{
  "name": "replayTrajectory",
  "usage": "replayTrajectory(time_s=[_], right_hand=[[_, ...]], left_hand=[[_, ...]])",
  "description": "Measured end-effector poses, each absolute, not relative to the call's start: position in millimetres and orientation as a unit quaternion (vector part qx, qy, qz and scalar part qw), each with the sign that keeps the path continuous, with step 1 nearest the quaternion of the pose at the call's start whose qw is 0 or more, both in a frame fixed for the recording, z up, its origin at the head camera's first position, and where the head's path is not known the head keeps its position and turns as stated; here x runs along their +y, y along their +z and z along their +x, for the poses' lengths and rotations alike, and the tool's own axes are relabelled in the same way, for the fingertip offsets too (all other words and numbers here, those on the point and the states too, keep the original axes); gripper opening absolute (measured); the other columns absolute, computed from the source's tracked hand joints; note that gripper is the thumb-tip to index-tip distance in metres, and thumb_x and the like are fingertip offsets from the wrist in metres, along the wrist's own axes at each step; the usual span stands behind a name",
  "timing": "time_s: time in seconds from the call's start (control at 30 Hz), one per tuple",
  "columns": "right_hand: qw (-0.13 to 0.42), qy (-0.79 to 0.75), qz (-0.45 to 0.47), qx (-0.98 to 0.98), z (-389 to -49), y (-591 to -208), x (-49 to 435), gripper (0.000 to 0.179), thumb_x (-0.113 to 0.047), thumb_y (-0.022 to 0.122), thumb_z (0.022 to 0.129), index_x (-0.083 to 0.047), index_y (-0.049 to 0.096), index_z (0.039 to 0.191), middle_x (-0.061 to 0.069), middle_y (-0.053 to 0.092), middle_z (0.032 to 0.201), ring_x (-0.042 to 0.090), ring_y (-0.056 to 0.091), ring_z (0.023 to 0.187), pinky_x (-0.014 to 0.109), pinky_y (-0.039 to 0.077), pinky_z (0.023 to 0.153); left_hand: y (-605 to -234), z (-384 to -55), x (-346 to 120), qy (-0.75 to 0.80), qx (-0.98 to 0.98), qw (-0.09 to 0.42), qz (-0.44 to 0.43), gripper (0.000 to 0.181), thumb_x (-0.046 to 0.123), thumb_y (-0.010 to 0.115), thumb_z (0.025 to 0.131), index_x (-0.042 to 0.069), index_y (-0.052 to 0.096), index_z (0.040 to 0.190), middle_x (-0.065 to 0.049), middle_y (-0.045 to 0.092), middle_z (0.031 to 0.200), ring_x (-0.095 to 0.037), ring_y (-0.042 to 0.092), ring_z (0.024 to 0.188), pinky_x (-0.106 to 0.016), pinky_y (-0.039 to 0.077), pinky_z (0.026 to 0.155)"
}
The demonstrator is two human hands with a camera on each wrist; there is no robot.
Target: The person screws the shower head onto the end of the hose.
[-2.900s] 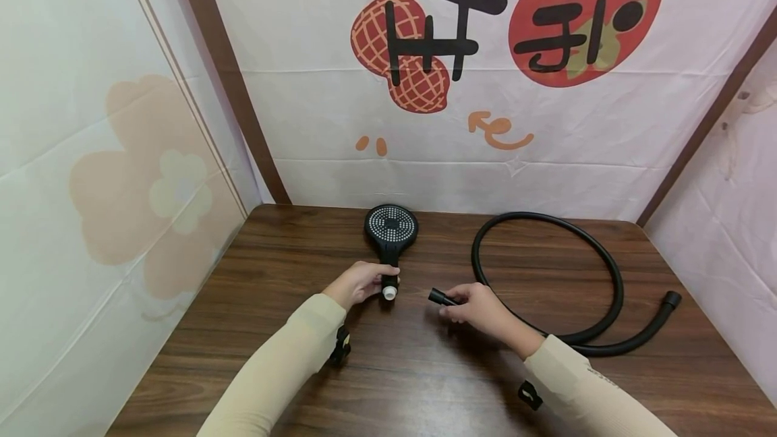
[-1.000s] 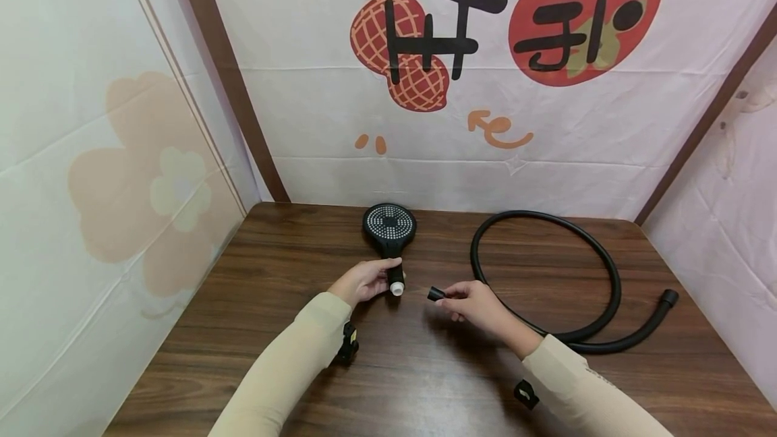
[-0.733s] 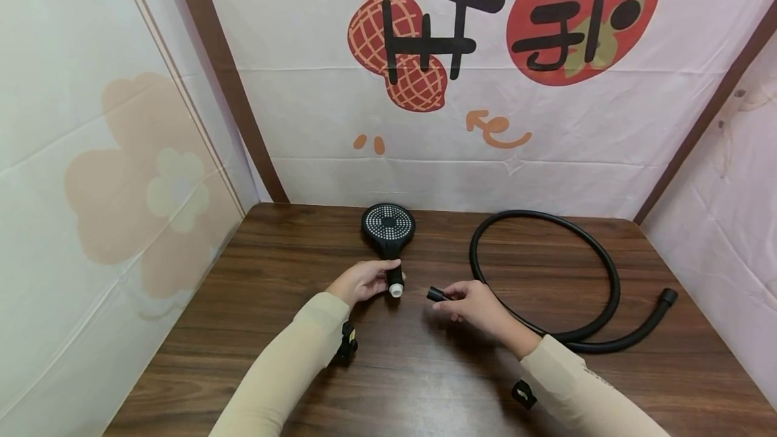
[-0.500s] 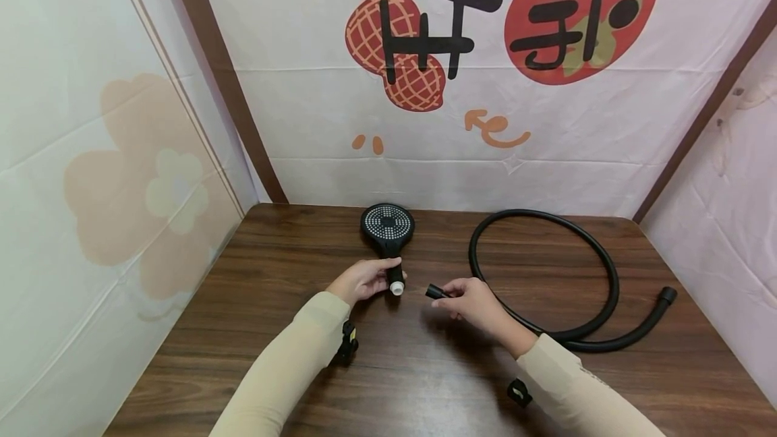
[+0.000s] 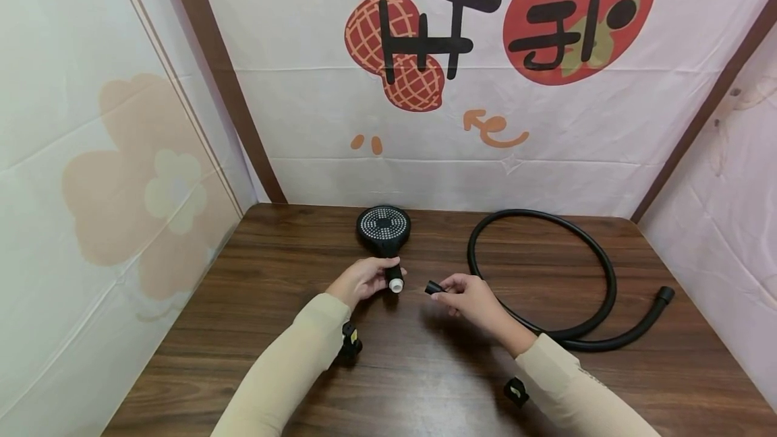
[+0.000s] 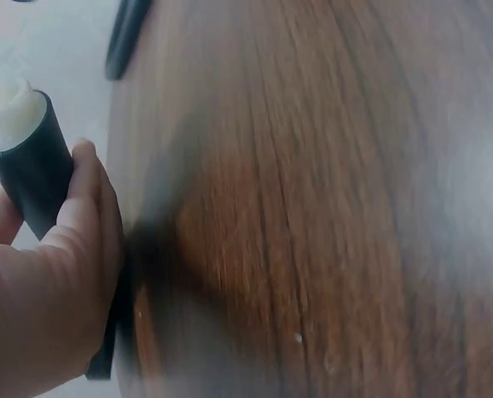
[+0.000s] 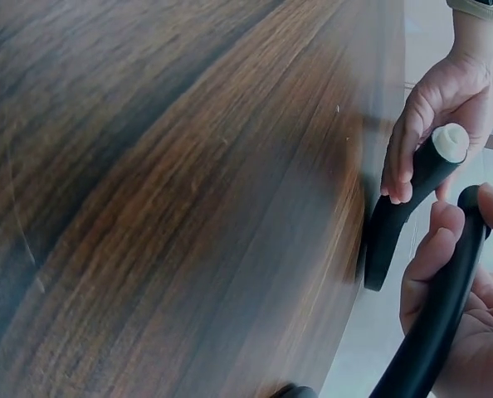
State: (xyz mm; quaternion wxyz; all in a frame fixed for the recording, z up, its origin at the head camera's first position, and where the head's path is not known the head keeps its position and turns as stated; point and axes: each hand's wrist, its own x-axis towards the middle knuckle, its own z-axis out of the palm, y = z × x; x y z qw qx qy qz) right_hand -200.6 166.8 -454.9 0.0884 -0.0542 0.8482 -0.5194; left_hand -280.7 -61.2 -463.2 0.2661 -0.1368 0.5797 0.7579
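A black shower head (image 5: 384,224) lies on the table with its dotted spray face up and its white threaded end toward me. My left hand (image 5: 363,280) grips its handle (image 6: 35,178), thumb across the top. To the right, my right hand (image 5: 470,299) pinches one end of a black shower hose (image 5: 609,275), behind its end fitting (image 5: 433,287). That fitting points at the white end, with a short gap between them. In the right wrist view, fingers and thumb close round the hose (image 7: 437,323), which runs back through the palm.
The rest of the hose loops over the right side of the brown wooden table (image 5: 291,241). Its other end fitting (image 5: 666,295) lies near the right edge. A printed cloth wall (image 5: 315,120) stands behind the table, with cloth at both sides.
The right hand has shifted slightly left and away from me, bringing the hose fitting nearer the shower head. The handle's white end has moved a little right, while the spray face has swung slightly left.
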Motion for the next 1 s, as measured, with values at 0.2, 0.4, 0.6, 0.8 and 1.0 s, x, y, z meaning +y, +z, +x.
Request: replayTrajectory(time_s=[0.2,0.4,0.6,0.8,1.0], right_hand=[[0.106,-0.522,-0.051,0.845,-201.0,-455.6,165.8,0.024,-0.022,0.071,0.092,-0.001,0.071,0.102,0.017,0.072,0.087,0.013,0.061,0.062,0.029,0.054,0.061],[0.113,-0.522,-0.044,0.844,-200.6,-452.3,164.3,0.025,-0.024,0.069,0.093,0.000,0.072,0.101,0.018,0.072,0.087,0.012,0.060,0.062,0.032,0.055,0.062],[0.119,-0.522,-0.052,0.843,-200.5,-450.0,160.9,0.029,-0.025,0.067,0.094,0.002,0.071,0.103,0.018,0.072,0.088,0.011,0.059,0.062,0.033,0.054,0.063],[0.119,-0.523,-0.051,0.843,-199.0,-448.9,160.3,0.027,-0.024,0.068,0.094,0.001,0.071,0.102,0.018,0.072,0.088,0.010,0.060,0.063,0.033,0.055,0.063],[0.113,-0.526,-0.061,0.841,-199.8,-448.6,163.8,0.027,-0.024,0.069,0.093,0.001,0.071,0.103,0.019,0.072,0.089,0.013,0.062,0.064,0.033,0.055,0.063]], left_hand=[[-467.0,-270.7,-59.2,0.778,0.569,0.221,-0.147,0.045,0.008,0.060,0.098,-0.012,0.045,0.136,-0.028,0.063,0.126,-0.017,0.070,0.091,-0.022,0.057,0.068],[-469.3,-262.1,-52.5,0.808,0.552,0.153,-0.141,0.039,0.006,0.063,0.096,-0.014,0.052,0.128,-0.011,0.073,0.092,-0.014,0.071,0.088,-0.022,0.057,0.070],[-469.4,-257.1,-48.1,0.820,0.548,0.102,-0.127,0.037,0.010,0.060,0.099,-0.015,0.054,0.125,-0.003,0.072,0.085,-0.010,0.070,0.087,-0.020,0.055,0.074],[-464.7,-246.2,-45.5,0.822,0.554,0.068,-0.113,0.038,0.015,0.062,0.099,-0.013,0.057,0.125,-0.004,0.072,0.093,-0.013,0.069,0.096,-0.022,0.055,0.084],[-457.6,-234.5,-39.6,0.821,0.562,0.039,-0.090,0.035,0.016,0.062,0.099,-0.011,0.060,0.121,-0.004,0.073,0.095,-0.017,0.069,0.103,-0.023,0.052,0.090]])
